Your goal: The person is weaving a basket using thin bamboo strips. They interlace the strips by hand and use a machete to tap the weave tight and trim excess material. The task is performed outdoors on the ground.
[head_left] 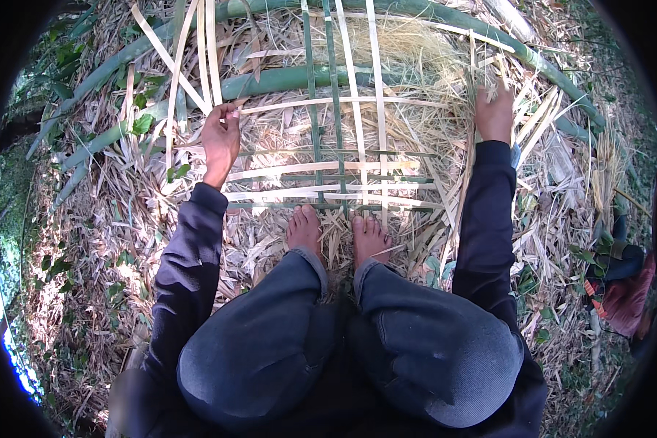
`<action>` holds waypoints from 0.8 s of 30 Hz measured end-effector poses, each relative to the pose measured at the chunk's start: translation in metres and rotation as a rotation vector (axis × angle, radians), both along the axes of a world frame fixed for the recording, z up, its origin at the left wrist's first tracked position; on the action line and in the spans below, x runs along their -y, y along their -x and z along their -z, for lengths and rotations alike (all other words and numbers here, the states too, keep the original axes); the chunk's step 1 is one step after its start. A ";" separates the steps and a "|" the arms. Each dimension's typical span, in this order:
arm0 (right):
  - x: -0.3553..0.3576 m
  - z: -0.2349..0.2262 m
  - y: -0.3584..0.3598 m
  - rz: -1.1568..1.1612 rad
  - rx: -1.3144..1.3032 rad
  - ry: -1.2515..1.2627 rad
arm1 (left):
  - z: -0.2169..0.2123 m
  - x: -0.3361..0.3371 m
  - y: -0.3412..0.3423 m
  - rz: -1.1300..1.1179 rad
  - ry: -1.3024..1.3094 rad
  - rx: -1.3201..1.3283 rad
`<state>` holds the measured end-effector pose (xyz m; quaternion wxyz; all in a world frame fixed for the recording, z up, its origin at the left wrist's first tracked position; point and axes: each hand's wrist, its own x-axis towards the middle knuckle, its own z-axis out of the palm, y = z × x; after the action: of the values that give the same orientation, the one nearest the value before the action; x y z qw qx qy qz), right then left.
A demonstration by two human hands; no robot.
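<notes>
In the upper left, the left hand (221,139) has finger and thumb together on the end of a thin pale strip (292,106). It runs across the upper middle, crossing long strips (377,73). The right hand (495,115) is upper right; I can't tell its grip.

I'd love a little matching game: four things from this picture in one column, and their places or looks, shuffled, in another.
1. left hand
2. right hand
3. bare feet
4. trousers

A. blue, with paler knees
B. right of the lattice, by loose strips
C. at the left end of a pale strip
D. at the lattice's near edge

Pairs: 1-C; 2-B; 3-D; 4-A
</notes>
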<state>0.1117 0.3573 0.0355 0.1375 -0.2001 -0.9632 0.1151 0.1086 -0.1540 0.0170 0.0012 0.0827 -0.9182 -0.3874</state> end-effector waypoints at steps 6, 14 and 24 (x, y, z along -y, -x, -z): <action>-0.003 -0.034 -0.014 0.011 0.079 0.143 | 0.004 0.012 -0.007 -0.005 -0.019 0.085; 0.079 0.012 -0.016 -0.557 0.248 0.281 | 0.005 -0.050 0.018 0.300 0.083 -0.118; 0.004 0.012 -0.034 -0.262 0.080 0.457 | 0.017 -0.041 0.026 0.363 0.192 -0.058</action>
<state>0.1458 0.3534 0.0232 0.0347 -0.1039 -0.9347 0.3382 0.0821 -0.1127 -0.0002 -0.0344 -0.0958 -0.9503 -0.2943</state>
